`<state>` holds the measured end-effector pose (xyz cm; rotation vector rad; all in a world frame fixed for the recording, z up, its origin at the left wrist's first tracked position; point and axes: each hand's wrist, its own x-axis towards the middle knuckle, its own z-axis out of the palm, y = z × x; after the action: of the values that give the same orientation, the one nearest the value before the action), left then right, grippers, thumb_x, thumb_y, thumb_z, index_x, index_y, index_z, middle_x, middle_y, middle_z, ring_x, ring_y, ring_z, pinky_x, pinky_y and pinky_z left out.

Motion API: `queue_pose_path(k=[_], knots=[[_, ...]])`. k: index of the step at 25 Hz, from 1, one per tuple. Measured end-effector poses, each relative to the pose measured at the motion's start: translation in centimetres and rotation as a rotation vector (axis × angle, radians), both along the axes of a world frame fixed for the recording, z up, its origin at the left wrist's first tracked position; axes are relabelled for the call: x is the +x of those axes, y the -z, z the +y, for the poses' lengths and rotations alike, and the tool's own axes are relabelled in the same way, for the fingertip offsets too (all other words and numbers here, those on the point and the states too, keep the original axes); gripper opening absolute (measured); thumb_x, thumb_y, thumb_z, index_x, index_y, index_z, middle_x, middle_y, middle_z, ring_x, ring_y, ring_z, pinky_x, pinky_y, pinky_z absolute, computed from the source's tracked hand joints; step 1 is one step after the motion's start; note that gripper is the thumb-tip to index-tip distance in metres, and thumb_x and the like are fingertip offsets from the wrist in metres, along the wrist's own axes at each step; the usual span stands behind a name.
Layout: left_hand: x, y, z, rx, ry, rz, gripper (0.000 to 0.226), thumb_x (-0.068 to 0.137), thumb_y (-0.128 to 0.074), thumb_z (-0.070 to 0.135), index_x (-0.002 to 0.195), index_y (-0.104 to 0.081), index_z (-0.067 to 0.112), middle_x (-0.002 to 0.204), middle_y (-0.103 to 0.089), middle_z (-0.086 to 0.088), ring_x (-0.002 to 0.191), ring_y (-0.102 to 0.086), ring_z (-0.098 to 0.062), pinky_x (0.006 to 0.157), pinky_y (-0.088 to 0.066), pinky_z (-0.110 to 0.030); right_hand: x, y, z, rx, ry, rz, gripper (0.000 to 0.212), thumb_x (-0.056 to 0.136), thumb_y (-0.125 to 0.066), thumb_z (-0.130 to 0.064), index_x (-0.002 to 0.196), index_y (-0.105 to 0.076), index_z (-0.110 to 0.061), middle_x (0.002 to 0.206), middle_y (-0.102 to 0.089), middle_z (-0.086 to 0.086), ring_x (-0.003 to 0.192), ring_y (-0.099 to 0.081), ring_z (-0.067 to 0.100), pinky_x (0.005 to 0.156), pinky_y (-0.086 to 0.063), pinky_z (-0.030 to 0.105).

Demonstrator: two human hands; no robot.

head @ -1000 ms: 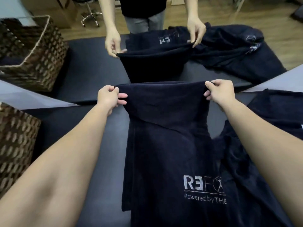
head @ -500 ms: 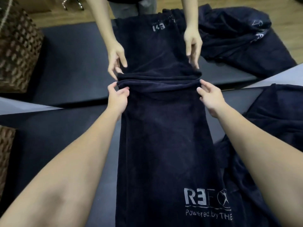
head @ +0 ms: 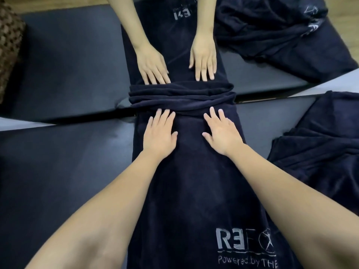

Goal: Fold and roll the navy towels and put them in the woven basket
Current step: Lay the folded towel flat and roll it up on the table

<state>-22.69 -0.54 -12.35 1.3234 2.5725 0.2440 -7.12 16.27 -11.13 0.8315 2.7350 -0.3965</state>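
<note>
A long navy towel (head: 194, 181) lies flat on a dark padded table (head: 68, 171), running lengthwise under both of the person's hands, its far edge bunched into a thick fold just beyond the fingertips. The left hand (head: 160, 133) and right hand (head: 223, 133) rest palm down on the cloth side by side, fingers straight and spread, gripping nothing. Half a second ago those hands were at the towel's outer edges with fingers at the fold; now they have moved inward and flattened. Beyond the fold a second person's two hands (head: 204, 57) press flat on another navy towel (head: 180, 41), where earlier they were pinching its edge. More navy towels (head: 320, 142) lie heaped to the right of the right hand. Far to the left, a woven basket (head: 9, 45) is cut off by the frame edge. The towel's printed logo (head: 244, 243) is partly hidden by the right forearm.
</note>
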Motion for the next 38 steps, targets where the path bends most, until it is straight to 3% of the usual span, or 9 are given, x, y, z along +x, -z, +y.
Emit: queue_pose_path(k=[2, 5, 12, 16, 20, 23, 33, 38], knots=[[-0.9, 0.6, 0.9, -0.059, -0.009, 0.024, 0.075, 0.098, -0.051, 0.043, 0.160, -0.017, 0.018, 0.168, -0.017, 0.000, 0.156, -0.010, -0.025, 0.126, -0.012, -0.049, -0.6, 0.6, 0.4, 0.073, -0.025, -0.047, 0.074, 0.103, -0.045, -0.046, 0.161, -0.009, -0.017, 0.170, 0.001, 0.006, 0.156, 0.003, 0.032, 0.125, -0.015, 0.047], [-1.8, 1.5, 1.7, -0.100, -0.013, 0.041, 0.077, 0.096, -0.047, 0.055, 0.159, -0.022, 0.019, 0.163, -0.027, 0.001, 0.147, -0.028, -0.025, 0.124, -0.018, -0.051, -1.7, 1.1, 1.3, 0.075, 0.015, -0.069, 0.082, 0.101, -0.044, -0.054, 0.161, -0.001, -0.019, 0.170, 0.001, 0.006, 0.156, 0.005, 0.032, 0.125, -0.010, 0.048], [-2.3, 1.7, 4.3, -0.161, -0.076, 0.054, 0.082, 0.086, -0.031, 0.082, 0.139, -0.043, 0.021, 0.139, -0.047, 0.003, 0.127, -0.041, -0.025, 0.106, -0.033, -0.053, -3.5, 2.0, 2.7, 0.072, 0.070, -0.099, 0.083, 0.095, -0.035, -0.071, 0.158, -0.019, -0.020, 0.168, -0.016, 0.001, 0.154, -0.010, 0.030, 0.119, -0.017, 0.050], [-2.6, 1.5, 4.3, -0.189, -0.065, -0.003, 0.077, 0.090, -0.035, 0.076, 0.144, -0.039, 0.021, 0.145, -0.042, 0.002, 0.132, -0.037, -0.025, 0.110, -0.029, -0.056, -4.4, 1.2, 2.8, 0.064, 0.072, -0.120, 0.080, 0.096, -0.039, -0.067, 0.156, -0.022, -0.018, 0.165, -0.021, 0.002, 0.152, -0.014, 0.032, 0.117, -0.020, 0.052], [-0.9, 2.0, 1.8, -0.119, -0.045, -0.012, 0.075, 0.100, -0.032, 0.061, 0.161, -0.015, 0.021, 0.167, -0.016, 0.001, 0.154, -0.012, -0.024, 0.125, -0.008, -0.054, -2.4, 1.4, 1.5, 0.078, 0.020, -0.125, 0.079, 0.101, -0.035, -0.059, 0.161, -0.004, -0.018, 0.170, 0.001, 0.008, 0.156, 0.002, 0.033, 0.124, -0.011, 0.051], [2.4, 2.2, -1.1, -0.127, -0.030, -0.003, 0.072, 0.103, -0.022, 0.058, 0.162, -0.006, 0.022, 0.171, 0.004, 0.001, 0.157, 0.008, -0.023, 0.127, 0.000, -0.050, 0.9, 2.0, -1.3, 0.066, 0.028, -0.120, 0.076, 0.104, -0.027, -0.057, 0.161, 0.005, -0.019, 0.168, 0.015, 0.010, 0.155, 0.011, 0.033, 0.125, -0.006, 0.049], [17.0, 2.3, -13.9, -0.202, -0.083, 0.027, 0.075, 0.100, -0.006, 0.061, 0.163, -0.001, 0.020, 0.171, 0.006, 0.002, 0.156, 0.014, -0.024, 0.127, -0.001, -0.051, 15.0, 3.0, -14.4, 0.083, 0.006, -0.125, 0.077, 0.098, 0.001, -0.061, 0.161, 0.008, -0.018, 0.168, 0.015, 0.012, 0.156, 0.010, 0.030, 0.126, -0.003, 0.046], [24.6, 1.8, -21.0, -0.170, -0.237, -0.039, 0.076, 0.101, -0.024, 0.061, 0.163, -0.009, 0.018, 0.171, 0.000, 0.001, 0.157, 0.009, -0.023, 0.126, -0.002, -0.052, 23.2, 2.3, -20.2, 0.062, 0.010, -0.069, 0.069, 0.104, -0.026, -0.053, 0.162, -0.010, -0.018, 0.170, 0.003, 0.010, 0.156, 0.001, 0.029, 0.126, -0.008, 0.046]])
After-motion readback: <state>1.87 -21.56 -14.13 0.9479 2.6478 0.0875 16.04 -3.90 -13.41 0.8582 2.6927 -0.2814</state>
